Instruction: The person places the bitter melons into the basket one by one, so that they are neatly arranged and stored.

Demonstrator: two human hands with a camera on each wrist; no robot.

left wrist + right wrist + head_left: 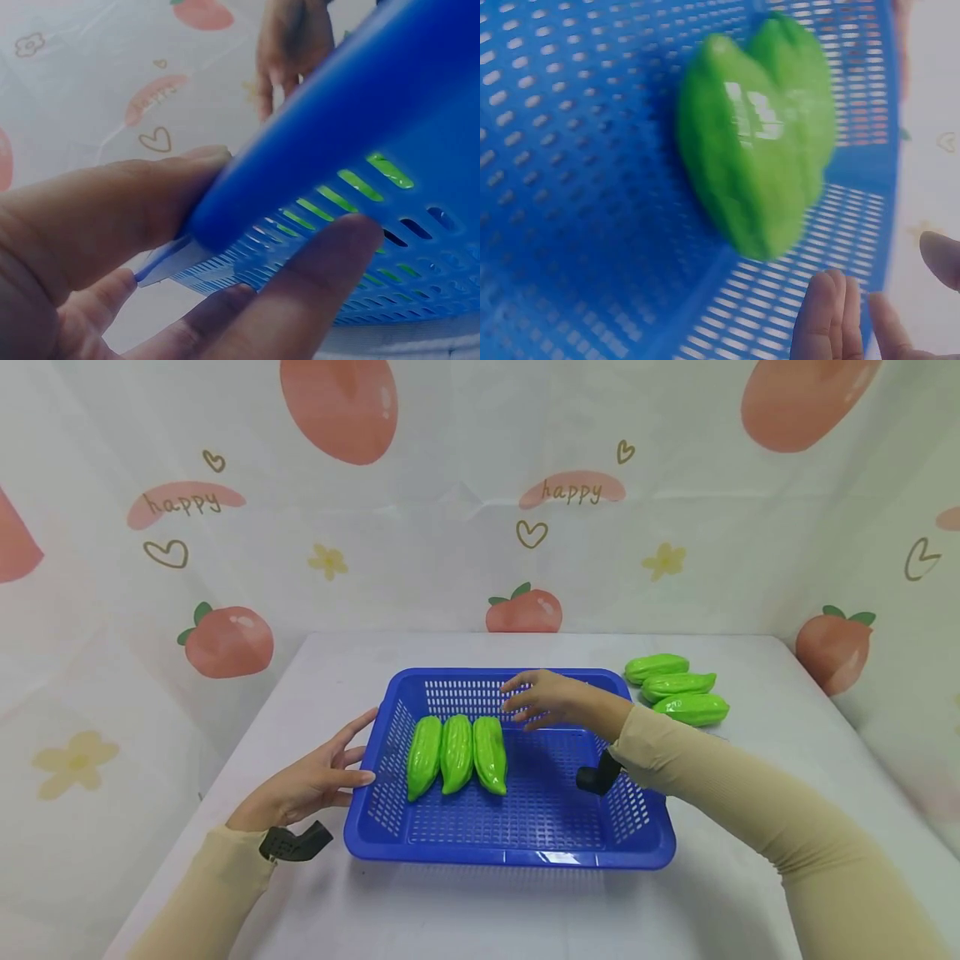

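A blue plastic basket (525,857) with slotted walls stands on the table. Inside, toward its left end, three shiny green bitter melons (457,754) lie side by side. My left hand (318,781) is at the basket's left side, its thumb at the rim and the other fingers extended along the outer wall (420,232). Above the basket's far half hovers my right hand (551,697), fingers loosely spread and holding nothing, just right of the rightmost melon. In the right wrist view, melons (742,142) show beyond these fingers (817,322), apart from them.
Three more green bitter melons (690,709) lie on the white table (757,760), beyond the basket's far right corner. Behind the table hangs a pale curtain (420,568) printed with fruit, hearts and flowers. A black wrist camera (597,774) juts out below the right wrist.
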